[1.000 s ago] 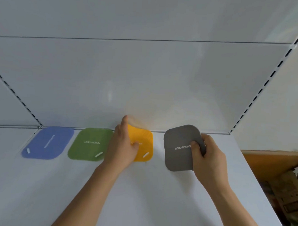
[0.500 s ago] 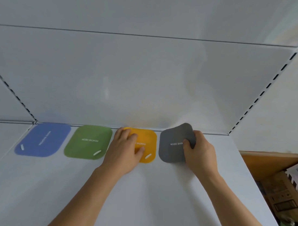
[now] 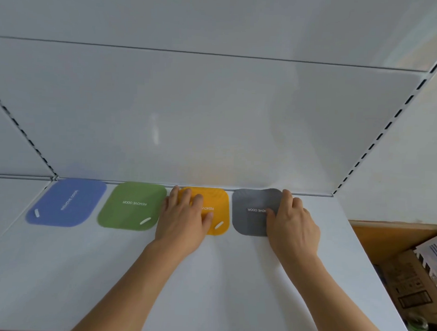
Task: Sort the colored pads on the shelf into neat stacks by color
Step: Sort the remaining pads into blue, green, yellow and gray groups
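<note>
The near part of the shelf (image 3: 208, 288) lies bare, crossed only by the two forearms. Along the far edge, blue pad (image 3: 67, 202), green pad (image 3: 131, 207), yellow pad (image 3: 218, 210) and grey pad (image 3: 253, 211) sit against the back wall (image 3: 214, 115), narrow gaps between them.

White lettering "REMOVE ODOR" stands on the green pad (image 3: 132, 205), upside down to the camera. The blue pad (image 3: 67, 201) carries the same kind of lettering, running along its length; it is blurred, and only "ODOR" is legible. On the yellow pad (image 3: 212, 209) only "REMOV" shows beside the left hand (image 3: 183, 219). On the grey pad (image 3: 254, 211) "OVE ODOR" shows beside the right hand (image 3: 293, 226). Print on the cardboard boxes (image 3: 411, 288) at lower right is too small to read.
</note>
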Available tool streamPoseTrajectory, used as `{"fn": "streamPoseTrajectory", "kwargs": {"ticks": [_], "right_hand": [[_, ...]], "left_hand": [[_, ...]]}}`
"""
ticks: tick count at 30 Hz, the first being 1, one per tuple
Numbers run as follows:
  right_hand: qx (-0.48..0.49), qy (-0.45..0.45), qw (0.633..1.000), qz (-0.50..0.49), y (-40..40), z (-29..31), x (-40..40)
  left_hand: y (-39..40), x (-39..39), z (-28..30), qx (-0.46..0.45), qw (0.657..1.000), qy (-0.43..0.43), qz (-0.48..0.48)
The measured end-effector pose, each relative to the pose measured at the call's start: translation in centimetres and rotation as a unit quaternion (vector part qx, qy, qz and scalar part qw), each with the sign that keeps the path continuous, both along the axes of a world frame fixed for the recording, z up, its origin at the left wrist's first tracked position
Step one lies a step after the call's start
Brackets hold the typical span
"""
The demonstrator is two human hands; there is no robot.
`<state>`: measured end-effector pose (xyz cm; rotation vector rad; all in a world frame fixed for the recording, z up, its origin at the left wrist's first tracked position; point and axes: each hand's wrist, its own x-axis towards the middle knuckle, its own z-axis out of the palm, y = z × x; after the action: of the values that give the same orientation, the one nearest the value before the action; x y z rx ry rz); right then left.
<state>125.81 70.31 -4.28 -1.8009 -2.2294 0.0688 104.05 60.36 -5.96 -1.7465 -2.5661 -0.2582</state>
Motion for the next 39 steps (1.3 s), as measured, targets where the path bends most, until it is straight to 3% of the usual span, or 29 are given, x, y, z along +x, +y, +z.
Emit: {"fn": "streamPoseTrajectory", "kwargs": {"ticks": [17, 23, 31, 39], "right_hand": [[-0.002, -0.039, 0.999, -0.007, 0.3, 0.0, 1.3], [0.054, -0.054, 0.993, 0.093, -3.9, 1.2, 0.6], [0.054, -0.018, 0.970, 0.238, -12.6, 3.3, -3.4], [0.053, 0.042, 0.948, 0.311, -25.1, 4.4, -12.4]], "left_hand": [[-0.9, 1.1, 1.1, 0.009, 1.000, 0.027, 0.012], [-4.0, 1.5, 2.3, 0.032, 0.999, 0.025, 0.014], [-12.6, 0.3, 6.8, 0.028, 1.000, -0.001, 0.000], [-28.3, -7.6, 9.0, 0.072, 0.996, -0.001, 0.059]]}}
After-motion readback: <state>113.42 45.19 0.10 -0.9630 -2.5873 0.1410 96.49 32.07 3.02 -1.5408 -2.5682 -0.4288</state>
